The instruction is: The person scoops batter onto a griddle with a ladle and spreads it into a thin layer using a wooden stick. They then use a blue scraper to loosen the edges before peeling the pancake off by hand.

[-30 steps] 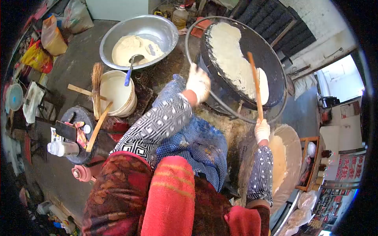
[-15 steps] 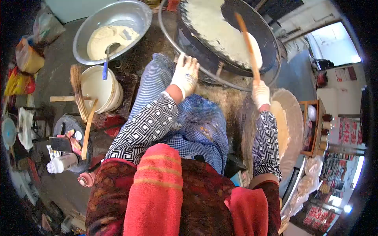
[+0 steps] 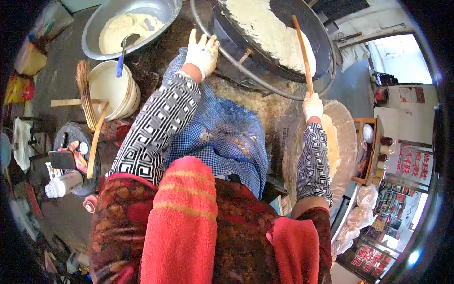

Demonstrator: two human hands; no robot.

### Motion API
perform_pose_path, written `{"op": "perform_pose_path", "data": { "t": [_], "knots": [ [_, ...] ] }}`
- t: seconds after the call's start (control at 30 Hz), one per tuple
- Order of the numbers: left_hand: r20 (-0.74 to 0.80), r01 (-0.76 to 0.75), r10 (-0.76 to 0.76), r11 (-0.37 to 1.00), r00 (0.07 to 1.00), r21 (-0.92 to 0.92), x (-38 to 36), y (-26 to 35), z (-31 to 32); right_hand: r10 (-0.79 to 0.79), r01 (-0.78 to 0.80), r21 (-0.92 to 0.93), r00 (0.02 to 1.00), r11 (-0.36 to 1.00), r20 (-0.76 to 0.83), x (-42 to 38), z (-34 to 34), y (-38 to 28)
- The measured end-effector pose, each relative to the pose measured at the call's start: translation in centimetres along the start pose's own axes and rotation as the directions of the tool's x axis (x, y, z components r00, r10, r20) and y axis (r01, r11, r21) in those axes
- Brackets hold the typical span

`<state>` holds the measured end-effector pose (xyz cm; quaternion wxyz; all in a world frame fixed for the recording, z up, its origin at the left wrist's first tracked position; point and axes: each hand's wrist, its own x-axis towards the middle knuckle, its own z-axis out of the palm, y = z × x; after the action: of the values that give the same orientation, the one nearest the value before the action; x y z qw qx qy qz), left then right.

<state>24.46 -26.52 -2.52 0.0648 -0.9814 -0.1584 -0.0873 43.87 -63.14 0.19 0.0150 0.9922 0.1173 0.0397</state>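
Note:
My right hand [image 3: 312,106], in a white glove, is wrapped round the lower end of a long wooden spreader [image 3: 303,54]. The spreader's upper part lies across pale batter [image 3: 265,28] on a round black griddle [image 3: 322,52]. Batter covers the griddle's near left side in a wide band, while dark surface shows beyond it. A metal ring [image 3: 257,81] runs round the griddle. At the ring's left side is my gloved left hand [image 3: 202,54], fingers stretched and apart, fingertips right at the metal. Below my right hand stands a plastic-lined tub [image 3: 347,161] with pale batter inside.
At upper left a metal basin [image 3: 90,40] holds batter and a blue-handled ladle [image 3: 120,64]. Beside it are a white bucket [image 3: 130,102], a straw brush [image 3: 84,90] and a stool [image 3: 64,137] bearing a white bottle [image 3: 64,184] and a phone [image 3: 62,160]. A wooden cabinet [image 3: 369,151] stands right.
My left hand has slid leftward along the ring, its fingers now more spread. The spreader stands steeper, its top end shifted right over the griddle. The whole view has shifted slightly.

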Motion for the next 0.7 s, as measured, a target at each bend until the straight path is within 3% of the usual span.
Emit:
{"op": "perform_pose_path", "data": {
  "t": [0.1,0.17,0.23,0.3,0.37,0.47,0.5,0.57,0.6,0.7],
  "knots": [
    [-0.072,0.055,-0.056,0.998,0.996,-0.014,1.2,-1.3,0.2,-0.079,0.08,0.053,0.996,0.995,-0.028,-0.8,-1.7,-2.7],
    [-0.051,0.034,-0.038,0.996,0.998,-0.083,1.2,0.1,-1.9,-0.16,0.161,-0.031,0.987,0.986,0.035,-2.5,-2.7,-3.9],
    [0.043,-0.066,0.074,0.982,0.996,-0.175,0.5,4.1,-4.0,-0.15,0.15,-0.001,0.988,0.989,0.04,-1.6,-1.1,-2.1],
    [0.009,-0.218,0.233,0.922,0.972,-0.321,-1.5,7.4,-4.8,0.003,-0.004,0.055,1.0,0.998,0.011,-0.3,-0.9,-1.4],
    [-0.278,-0.248,0.179,0.94,0.944,-0.236,-3.6,10.0,0.4,0.002,-0.002,0.076,1.0,0.997,-0.001,-0.3,-1.5,-2.3],
    [-0.246,-0.26,0.222,0.956,0.944,-0.137,-3.8,8.5,1.0,-0.225,0.227,0.082,0.974,0.97,-0.029,-2.1,-1.6,-3.5],
    [-0.238,-0.255,0.216,0.955,0.947,-0.149,-4.1,8.0,0.2,-0.188,0.187,0.034,0.982,0.982,0.034,-2.4,-0.7,-3.4],
    [-0.22,-0.246,0.224,0.966,0.949,-0.079,-4.0,7.3,0.1,-0.093,0.101,0.122,0.994,0.987,-0.063,-1.2,-0.4,-1.3],
    [-0.217,-0.236,0.215,0.968,0.952,-0.08,-3.7,6.9,0.2,-0.029,0.035,0.081,0.997,0.996,-0.07,0.4,0.4,-0.4],
    [-0.201,-0.226,0.204,0.97,0.958,-0.094,-3.7,5.9,0.5,-0.099,0.102,0.1,0.994,0.99,-0.036,0.6,-1.2,-1.8]
  ]
}}
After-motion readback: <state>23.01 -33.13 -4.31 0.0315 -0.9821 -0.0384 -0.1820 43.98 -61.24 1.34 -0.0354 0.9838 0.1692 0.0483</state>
